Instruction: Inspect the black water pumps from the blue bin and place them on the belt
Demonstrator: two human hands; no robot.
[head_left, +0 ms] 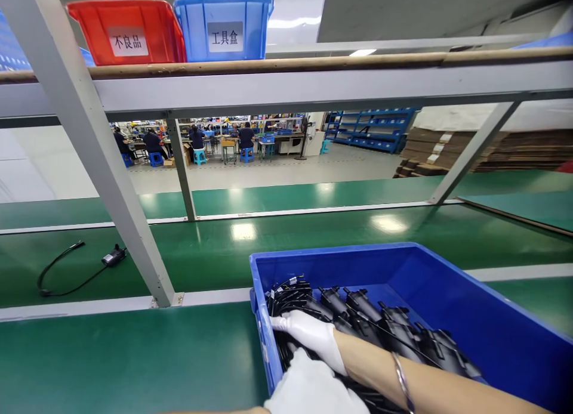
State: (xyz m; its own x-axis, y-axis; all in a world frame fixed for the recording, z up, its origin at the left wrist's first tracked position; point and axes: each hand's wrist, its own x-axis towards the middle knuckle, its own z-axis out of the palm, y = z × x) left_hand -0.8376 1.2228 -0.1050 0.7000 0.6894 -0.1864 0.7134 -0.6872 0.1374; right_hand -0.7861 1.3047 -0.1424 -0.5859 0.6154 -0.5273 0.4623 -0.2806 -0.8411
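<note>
My right hand (308, 333), in a white glove, reaches into the large blue bin (329, 259) from the right. Its fingers curl over a bundle of black cables (290, 294) by the bin's left wall; their undersides are hidden. Below it, at the bottom of the view, is my left hand (316, 387), also white-gloved, close to the same cables. The left fingers are mostly out of sight or blurred. Several black rectangular adapters (362, 306) lie in a row in the bin, to the right of the cable bundle.
A black adapter with its cable (114, 256) lies on the green belt (215, 247) at left, behind a slanted grey post (111, 181). A red bin (129, 32) and a light blue bin (224, 29) stand on the overhead shelf. Several people sit working far off.
</note>
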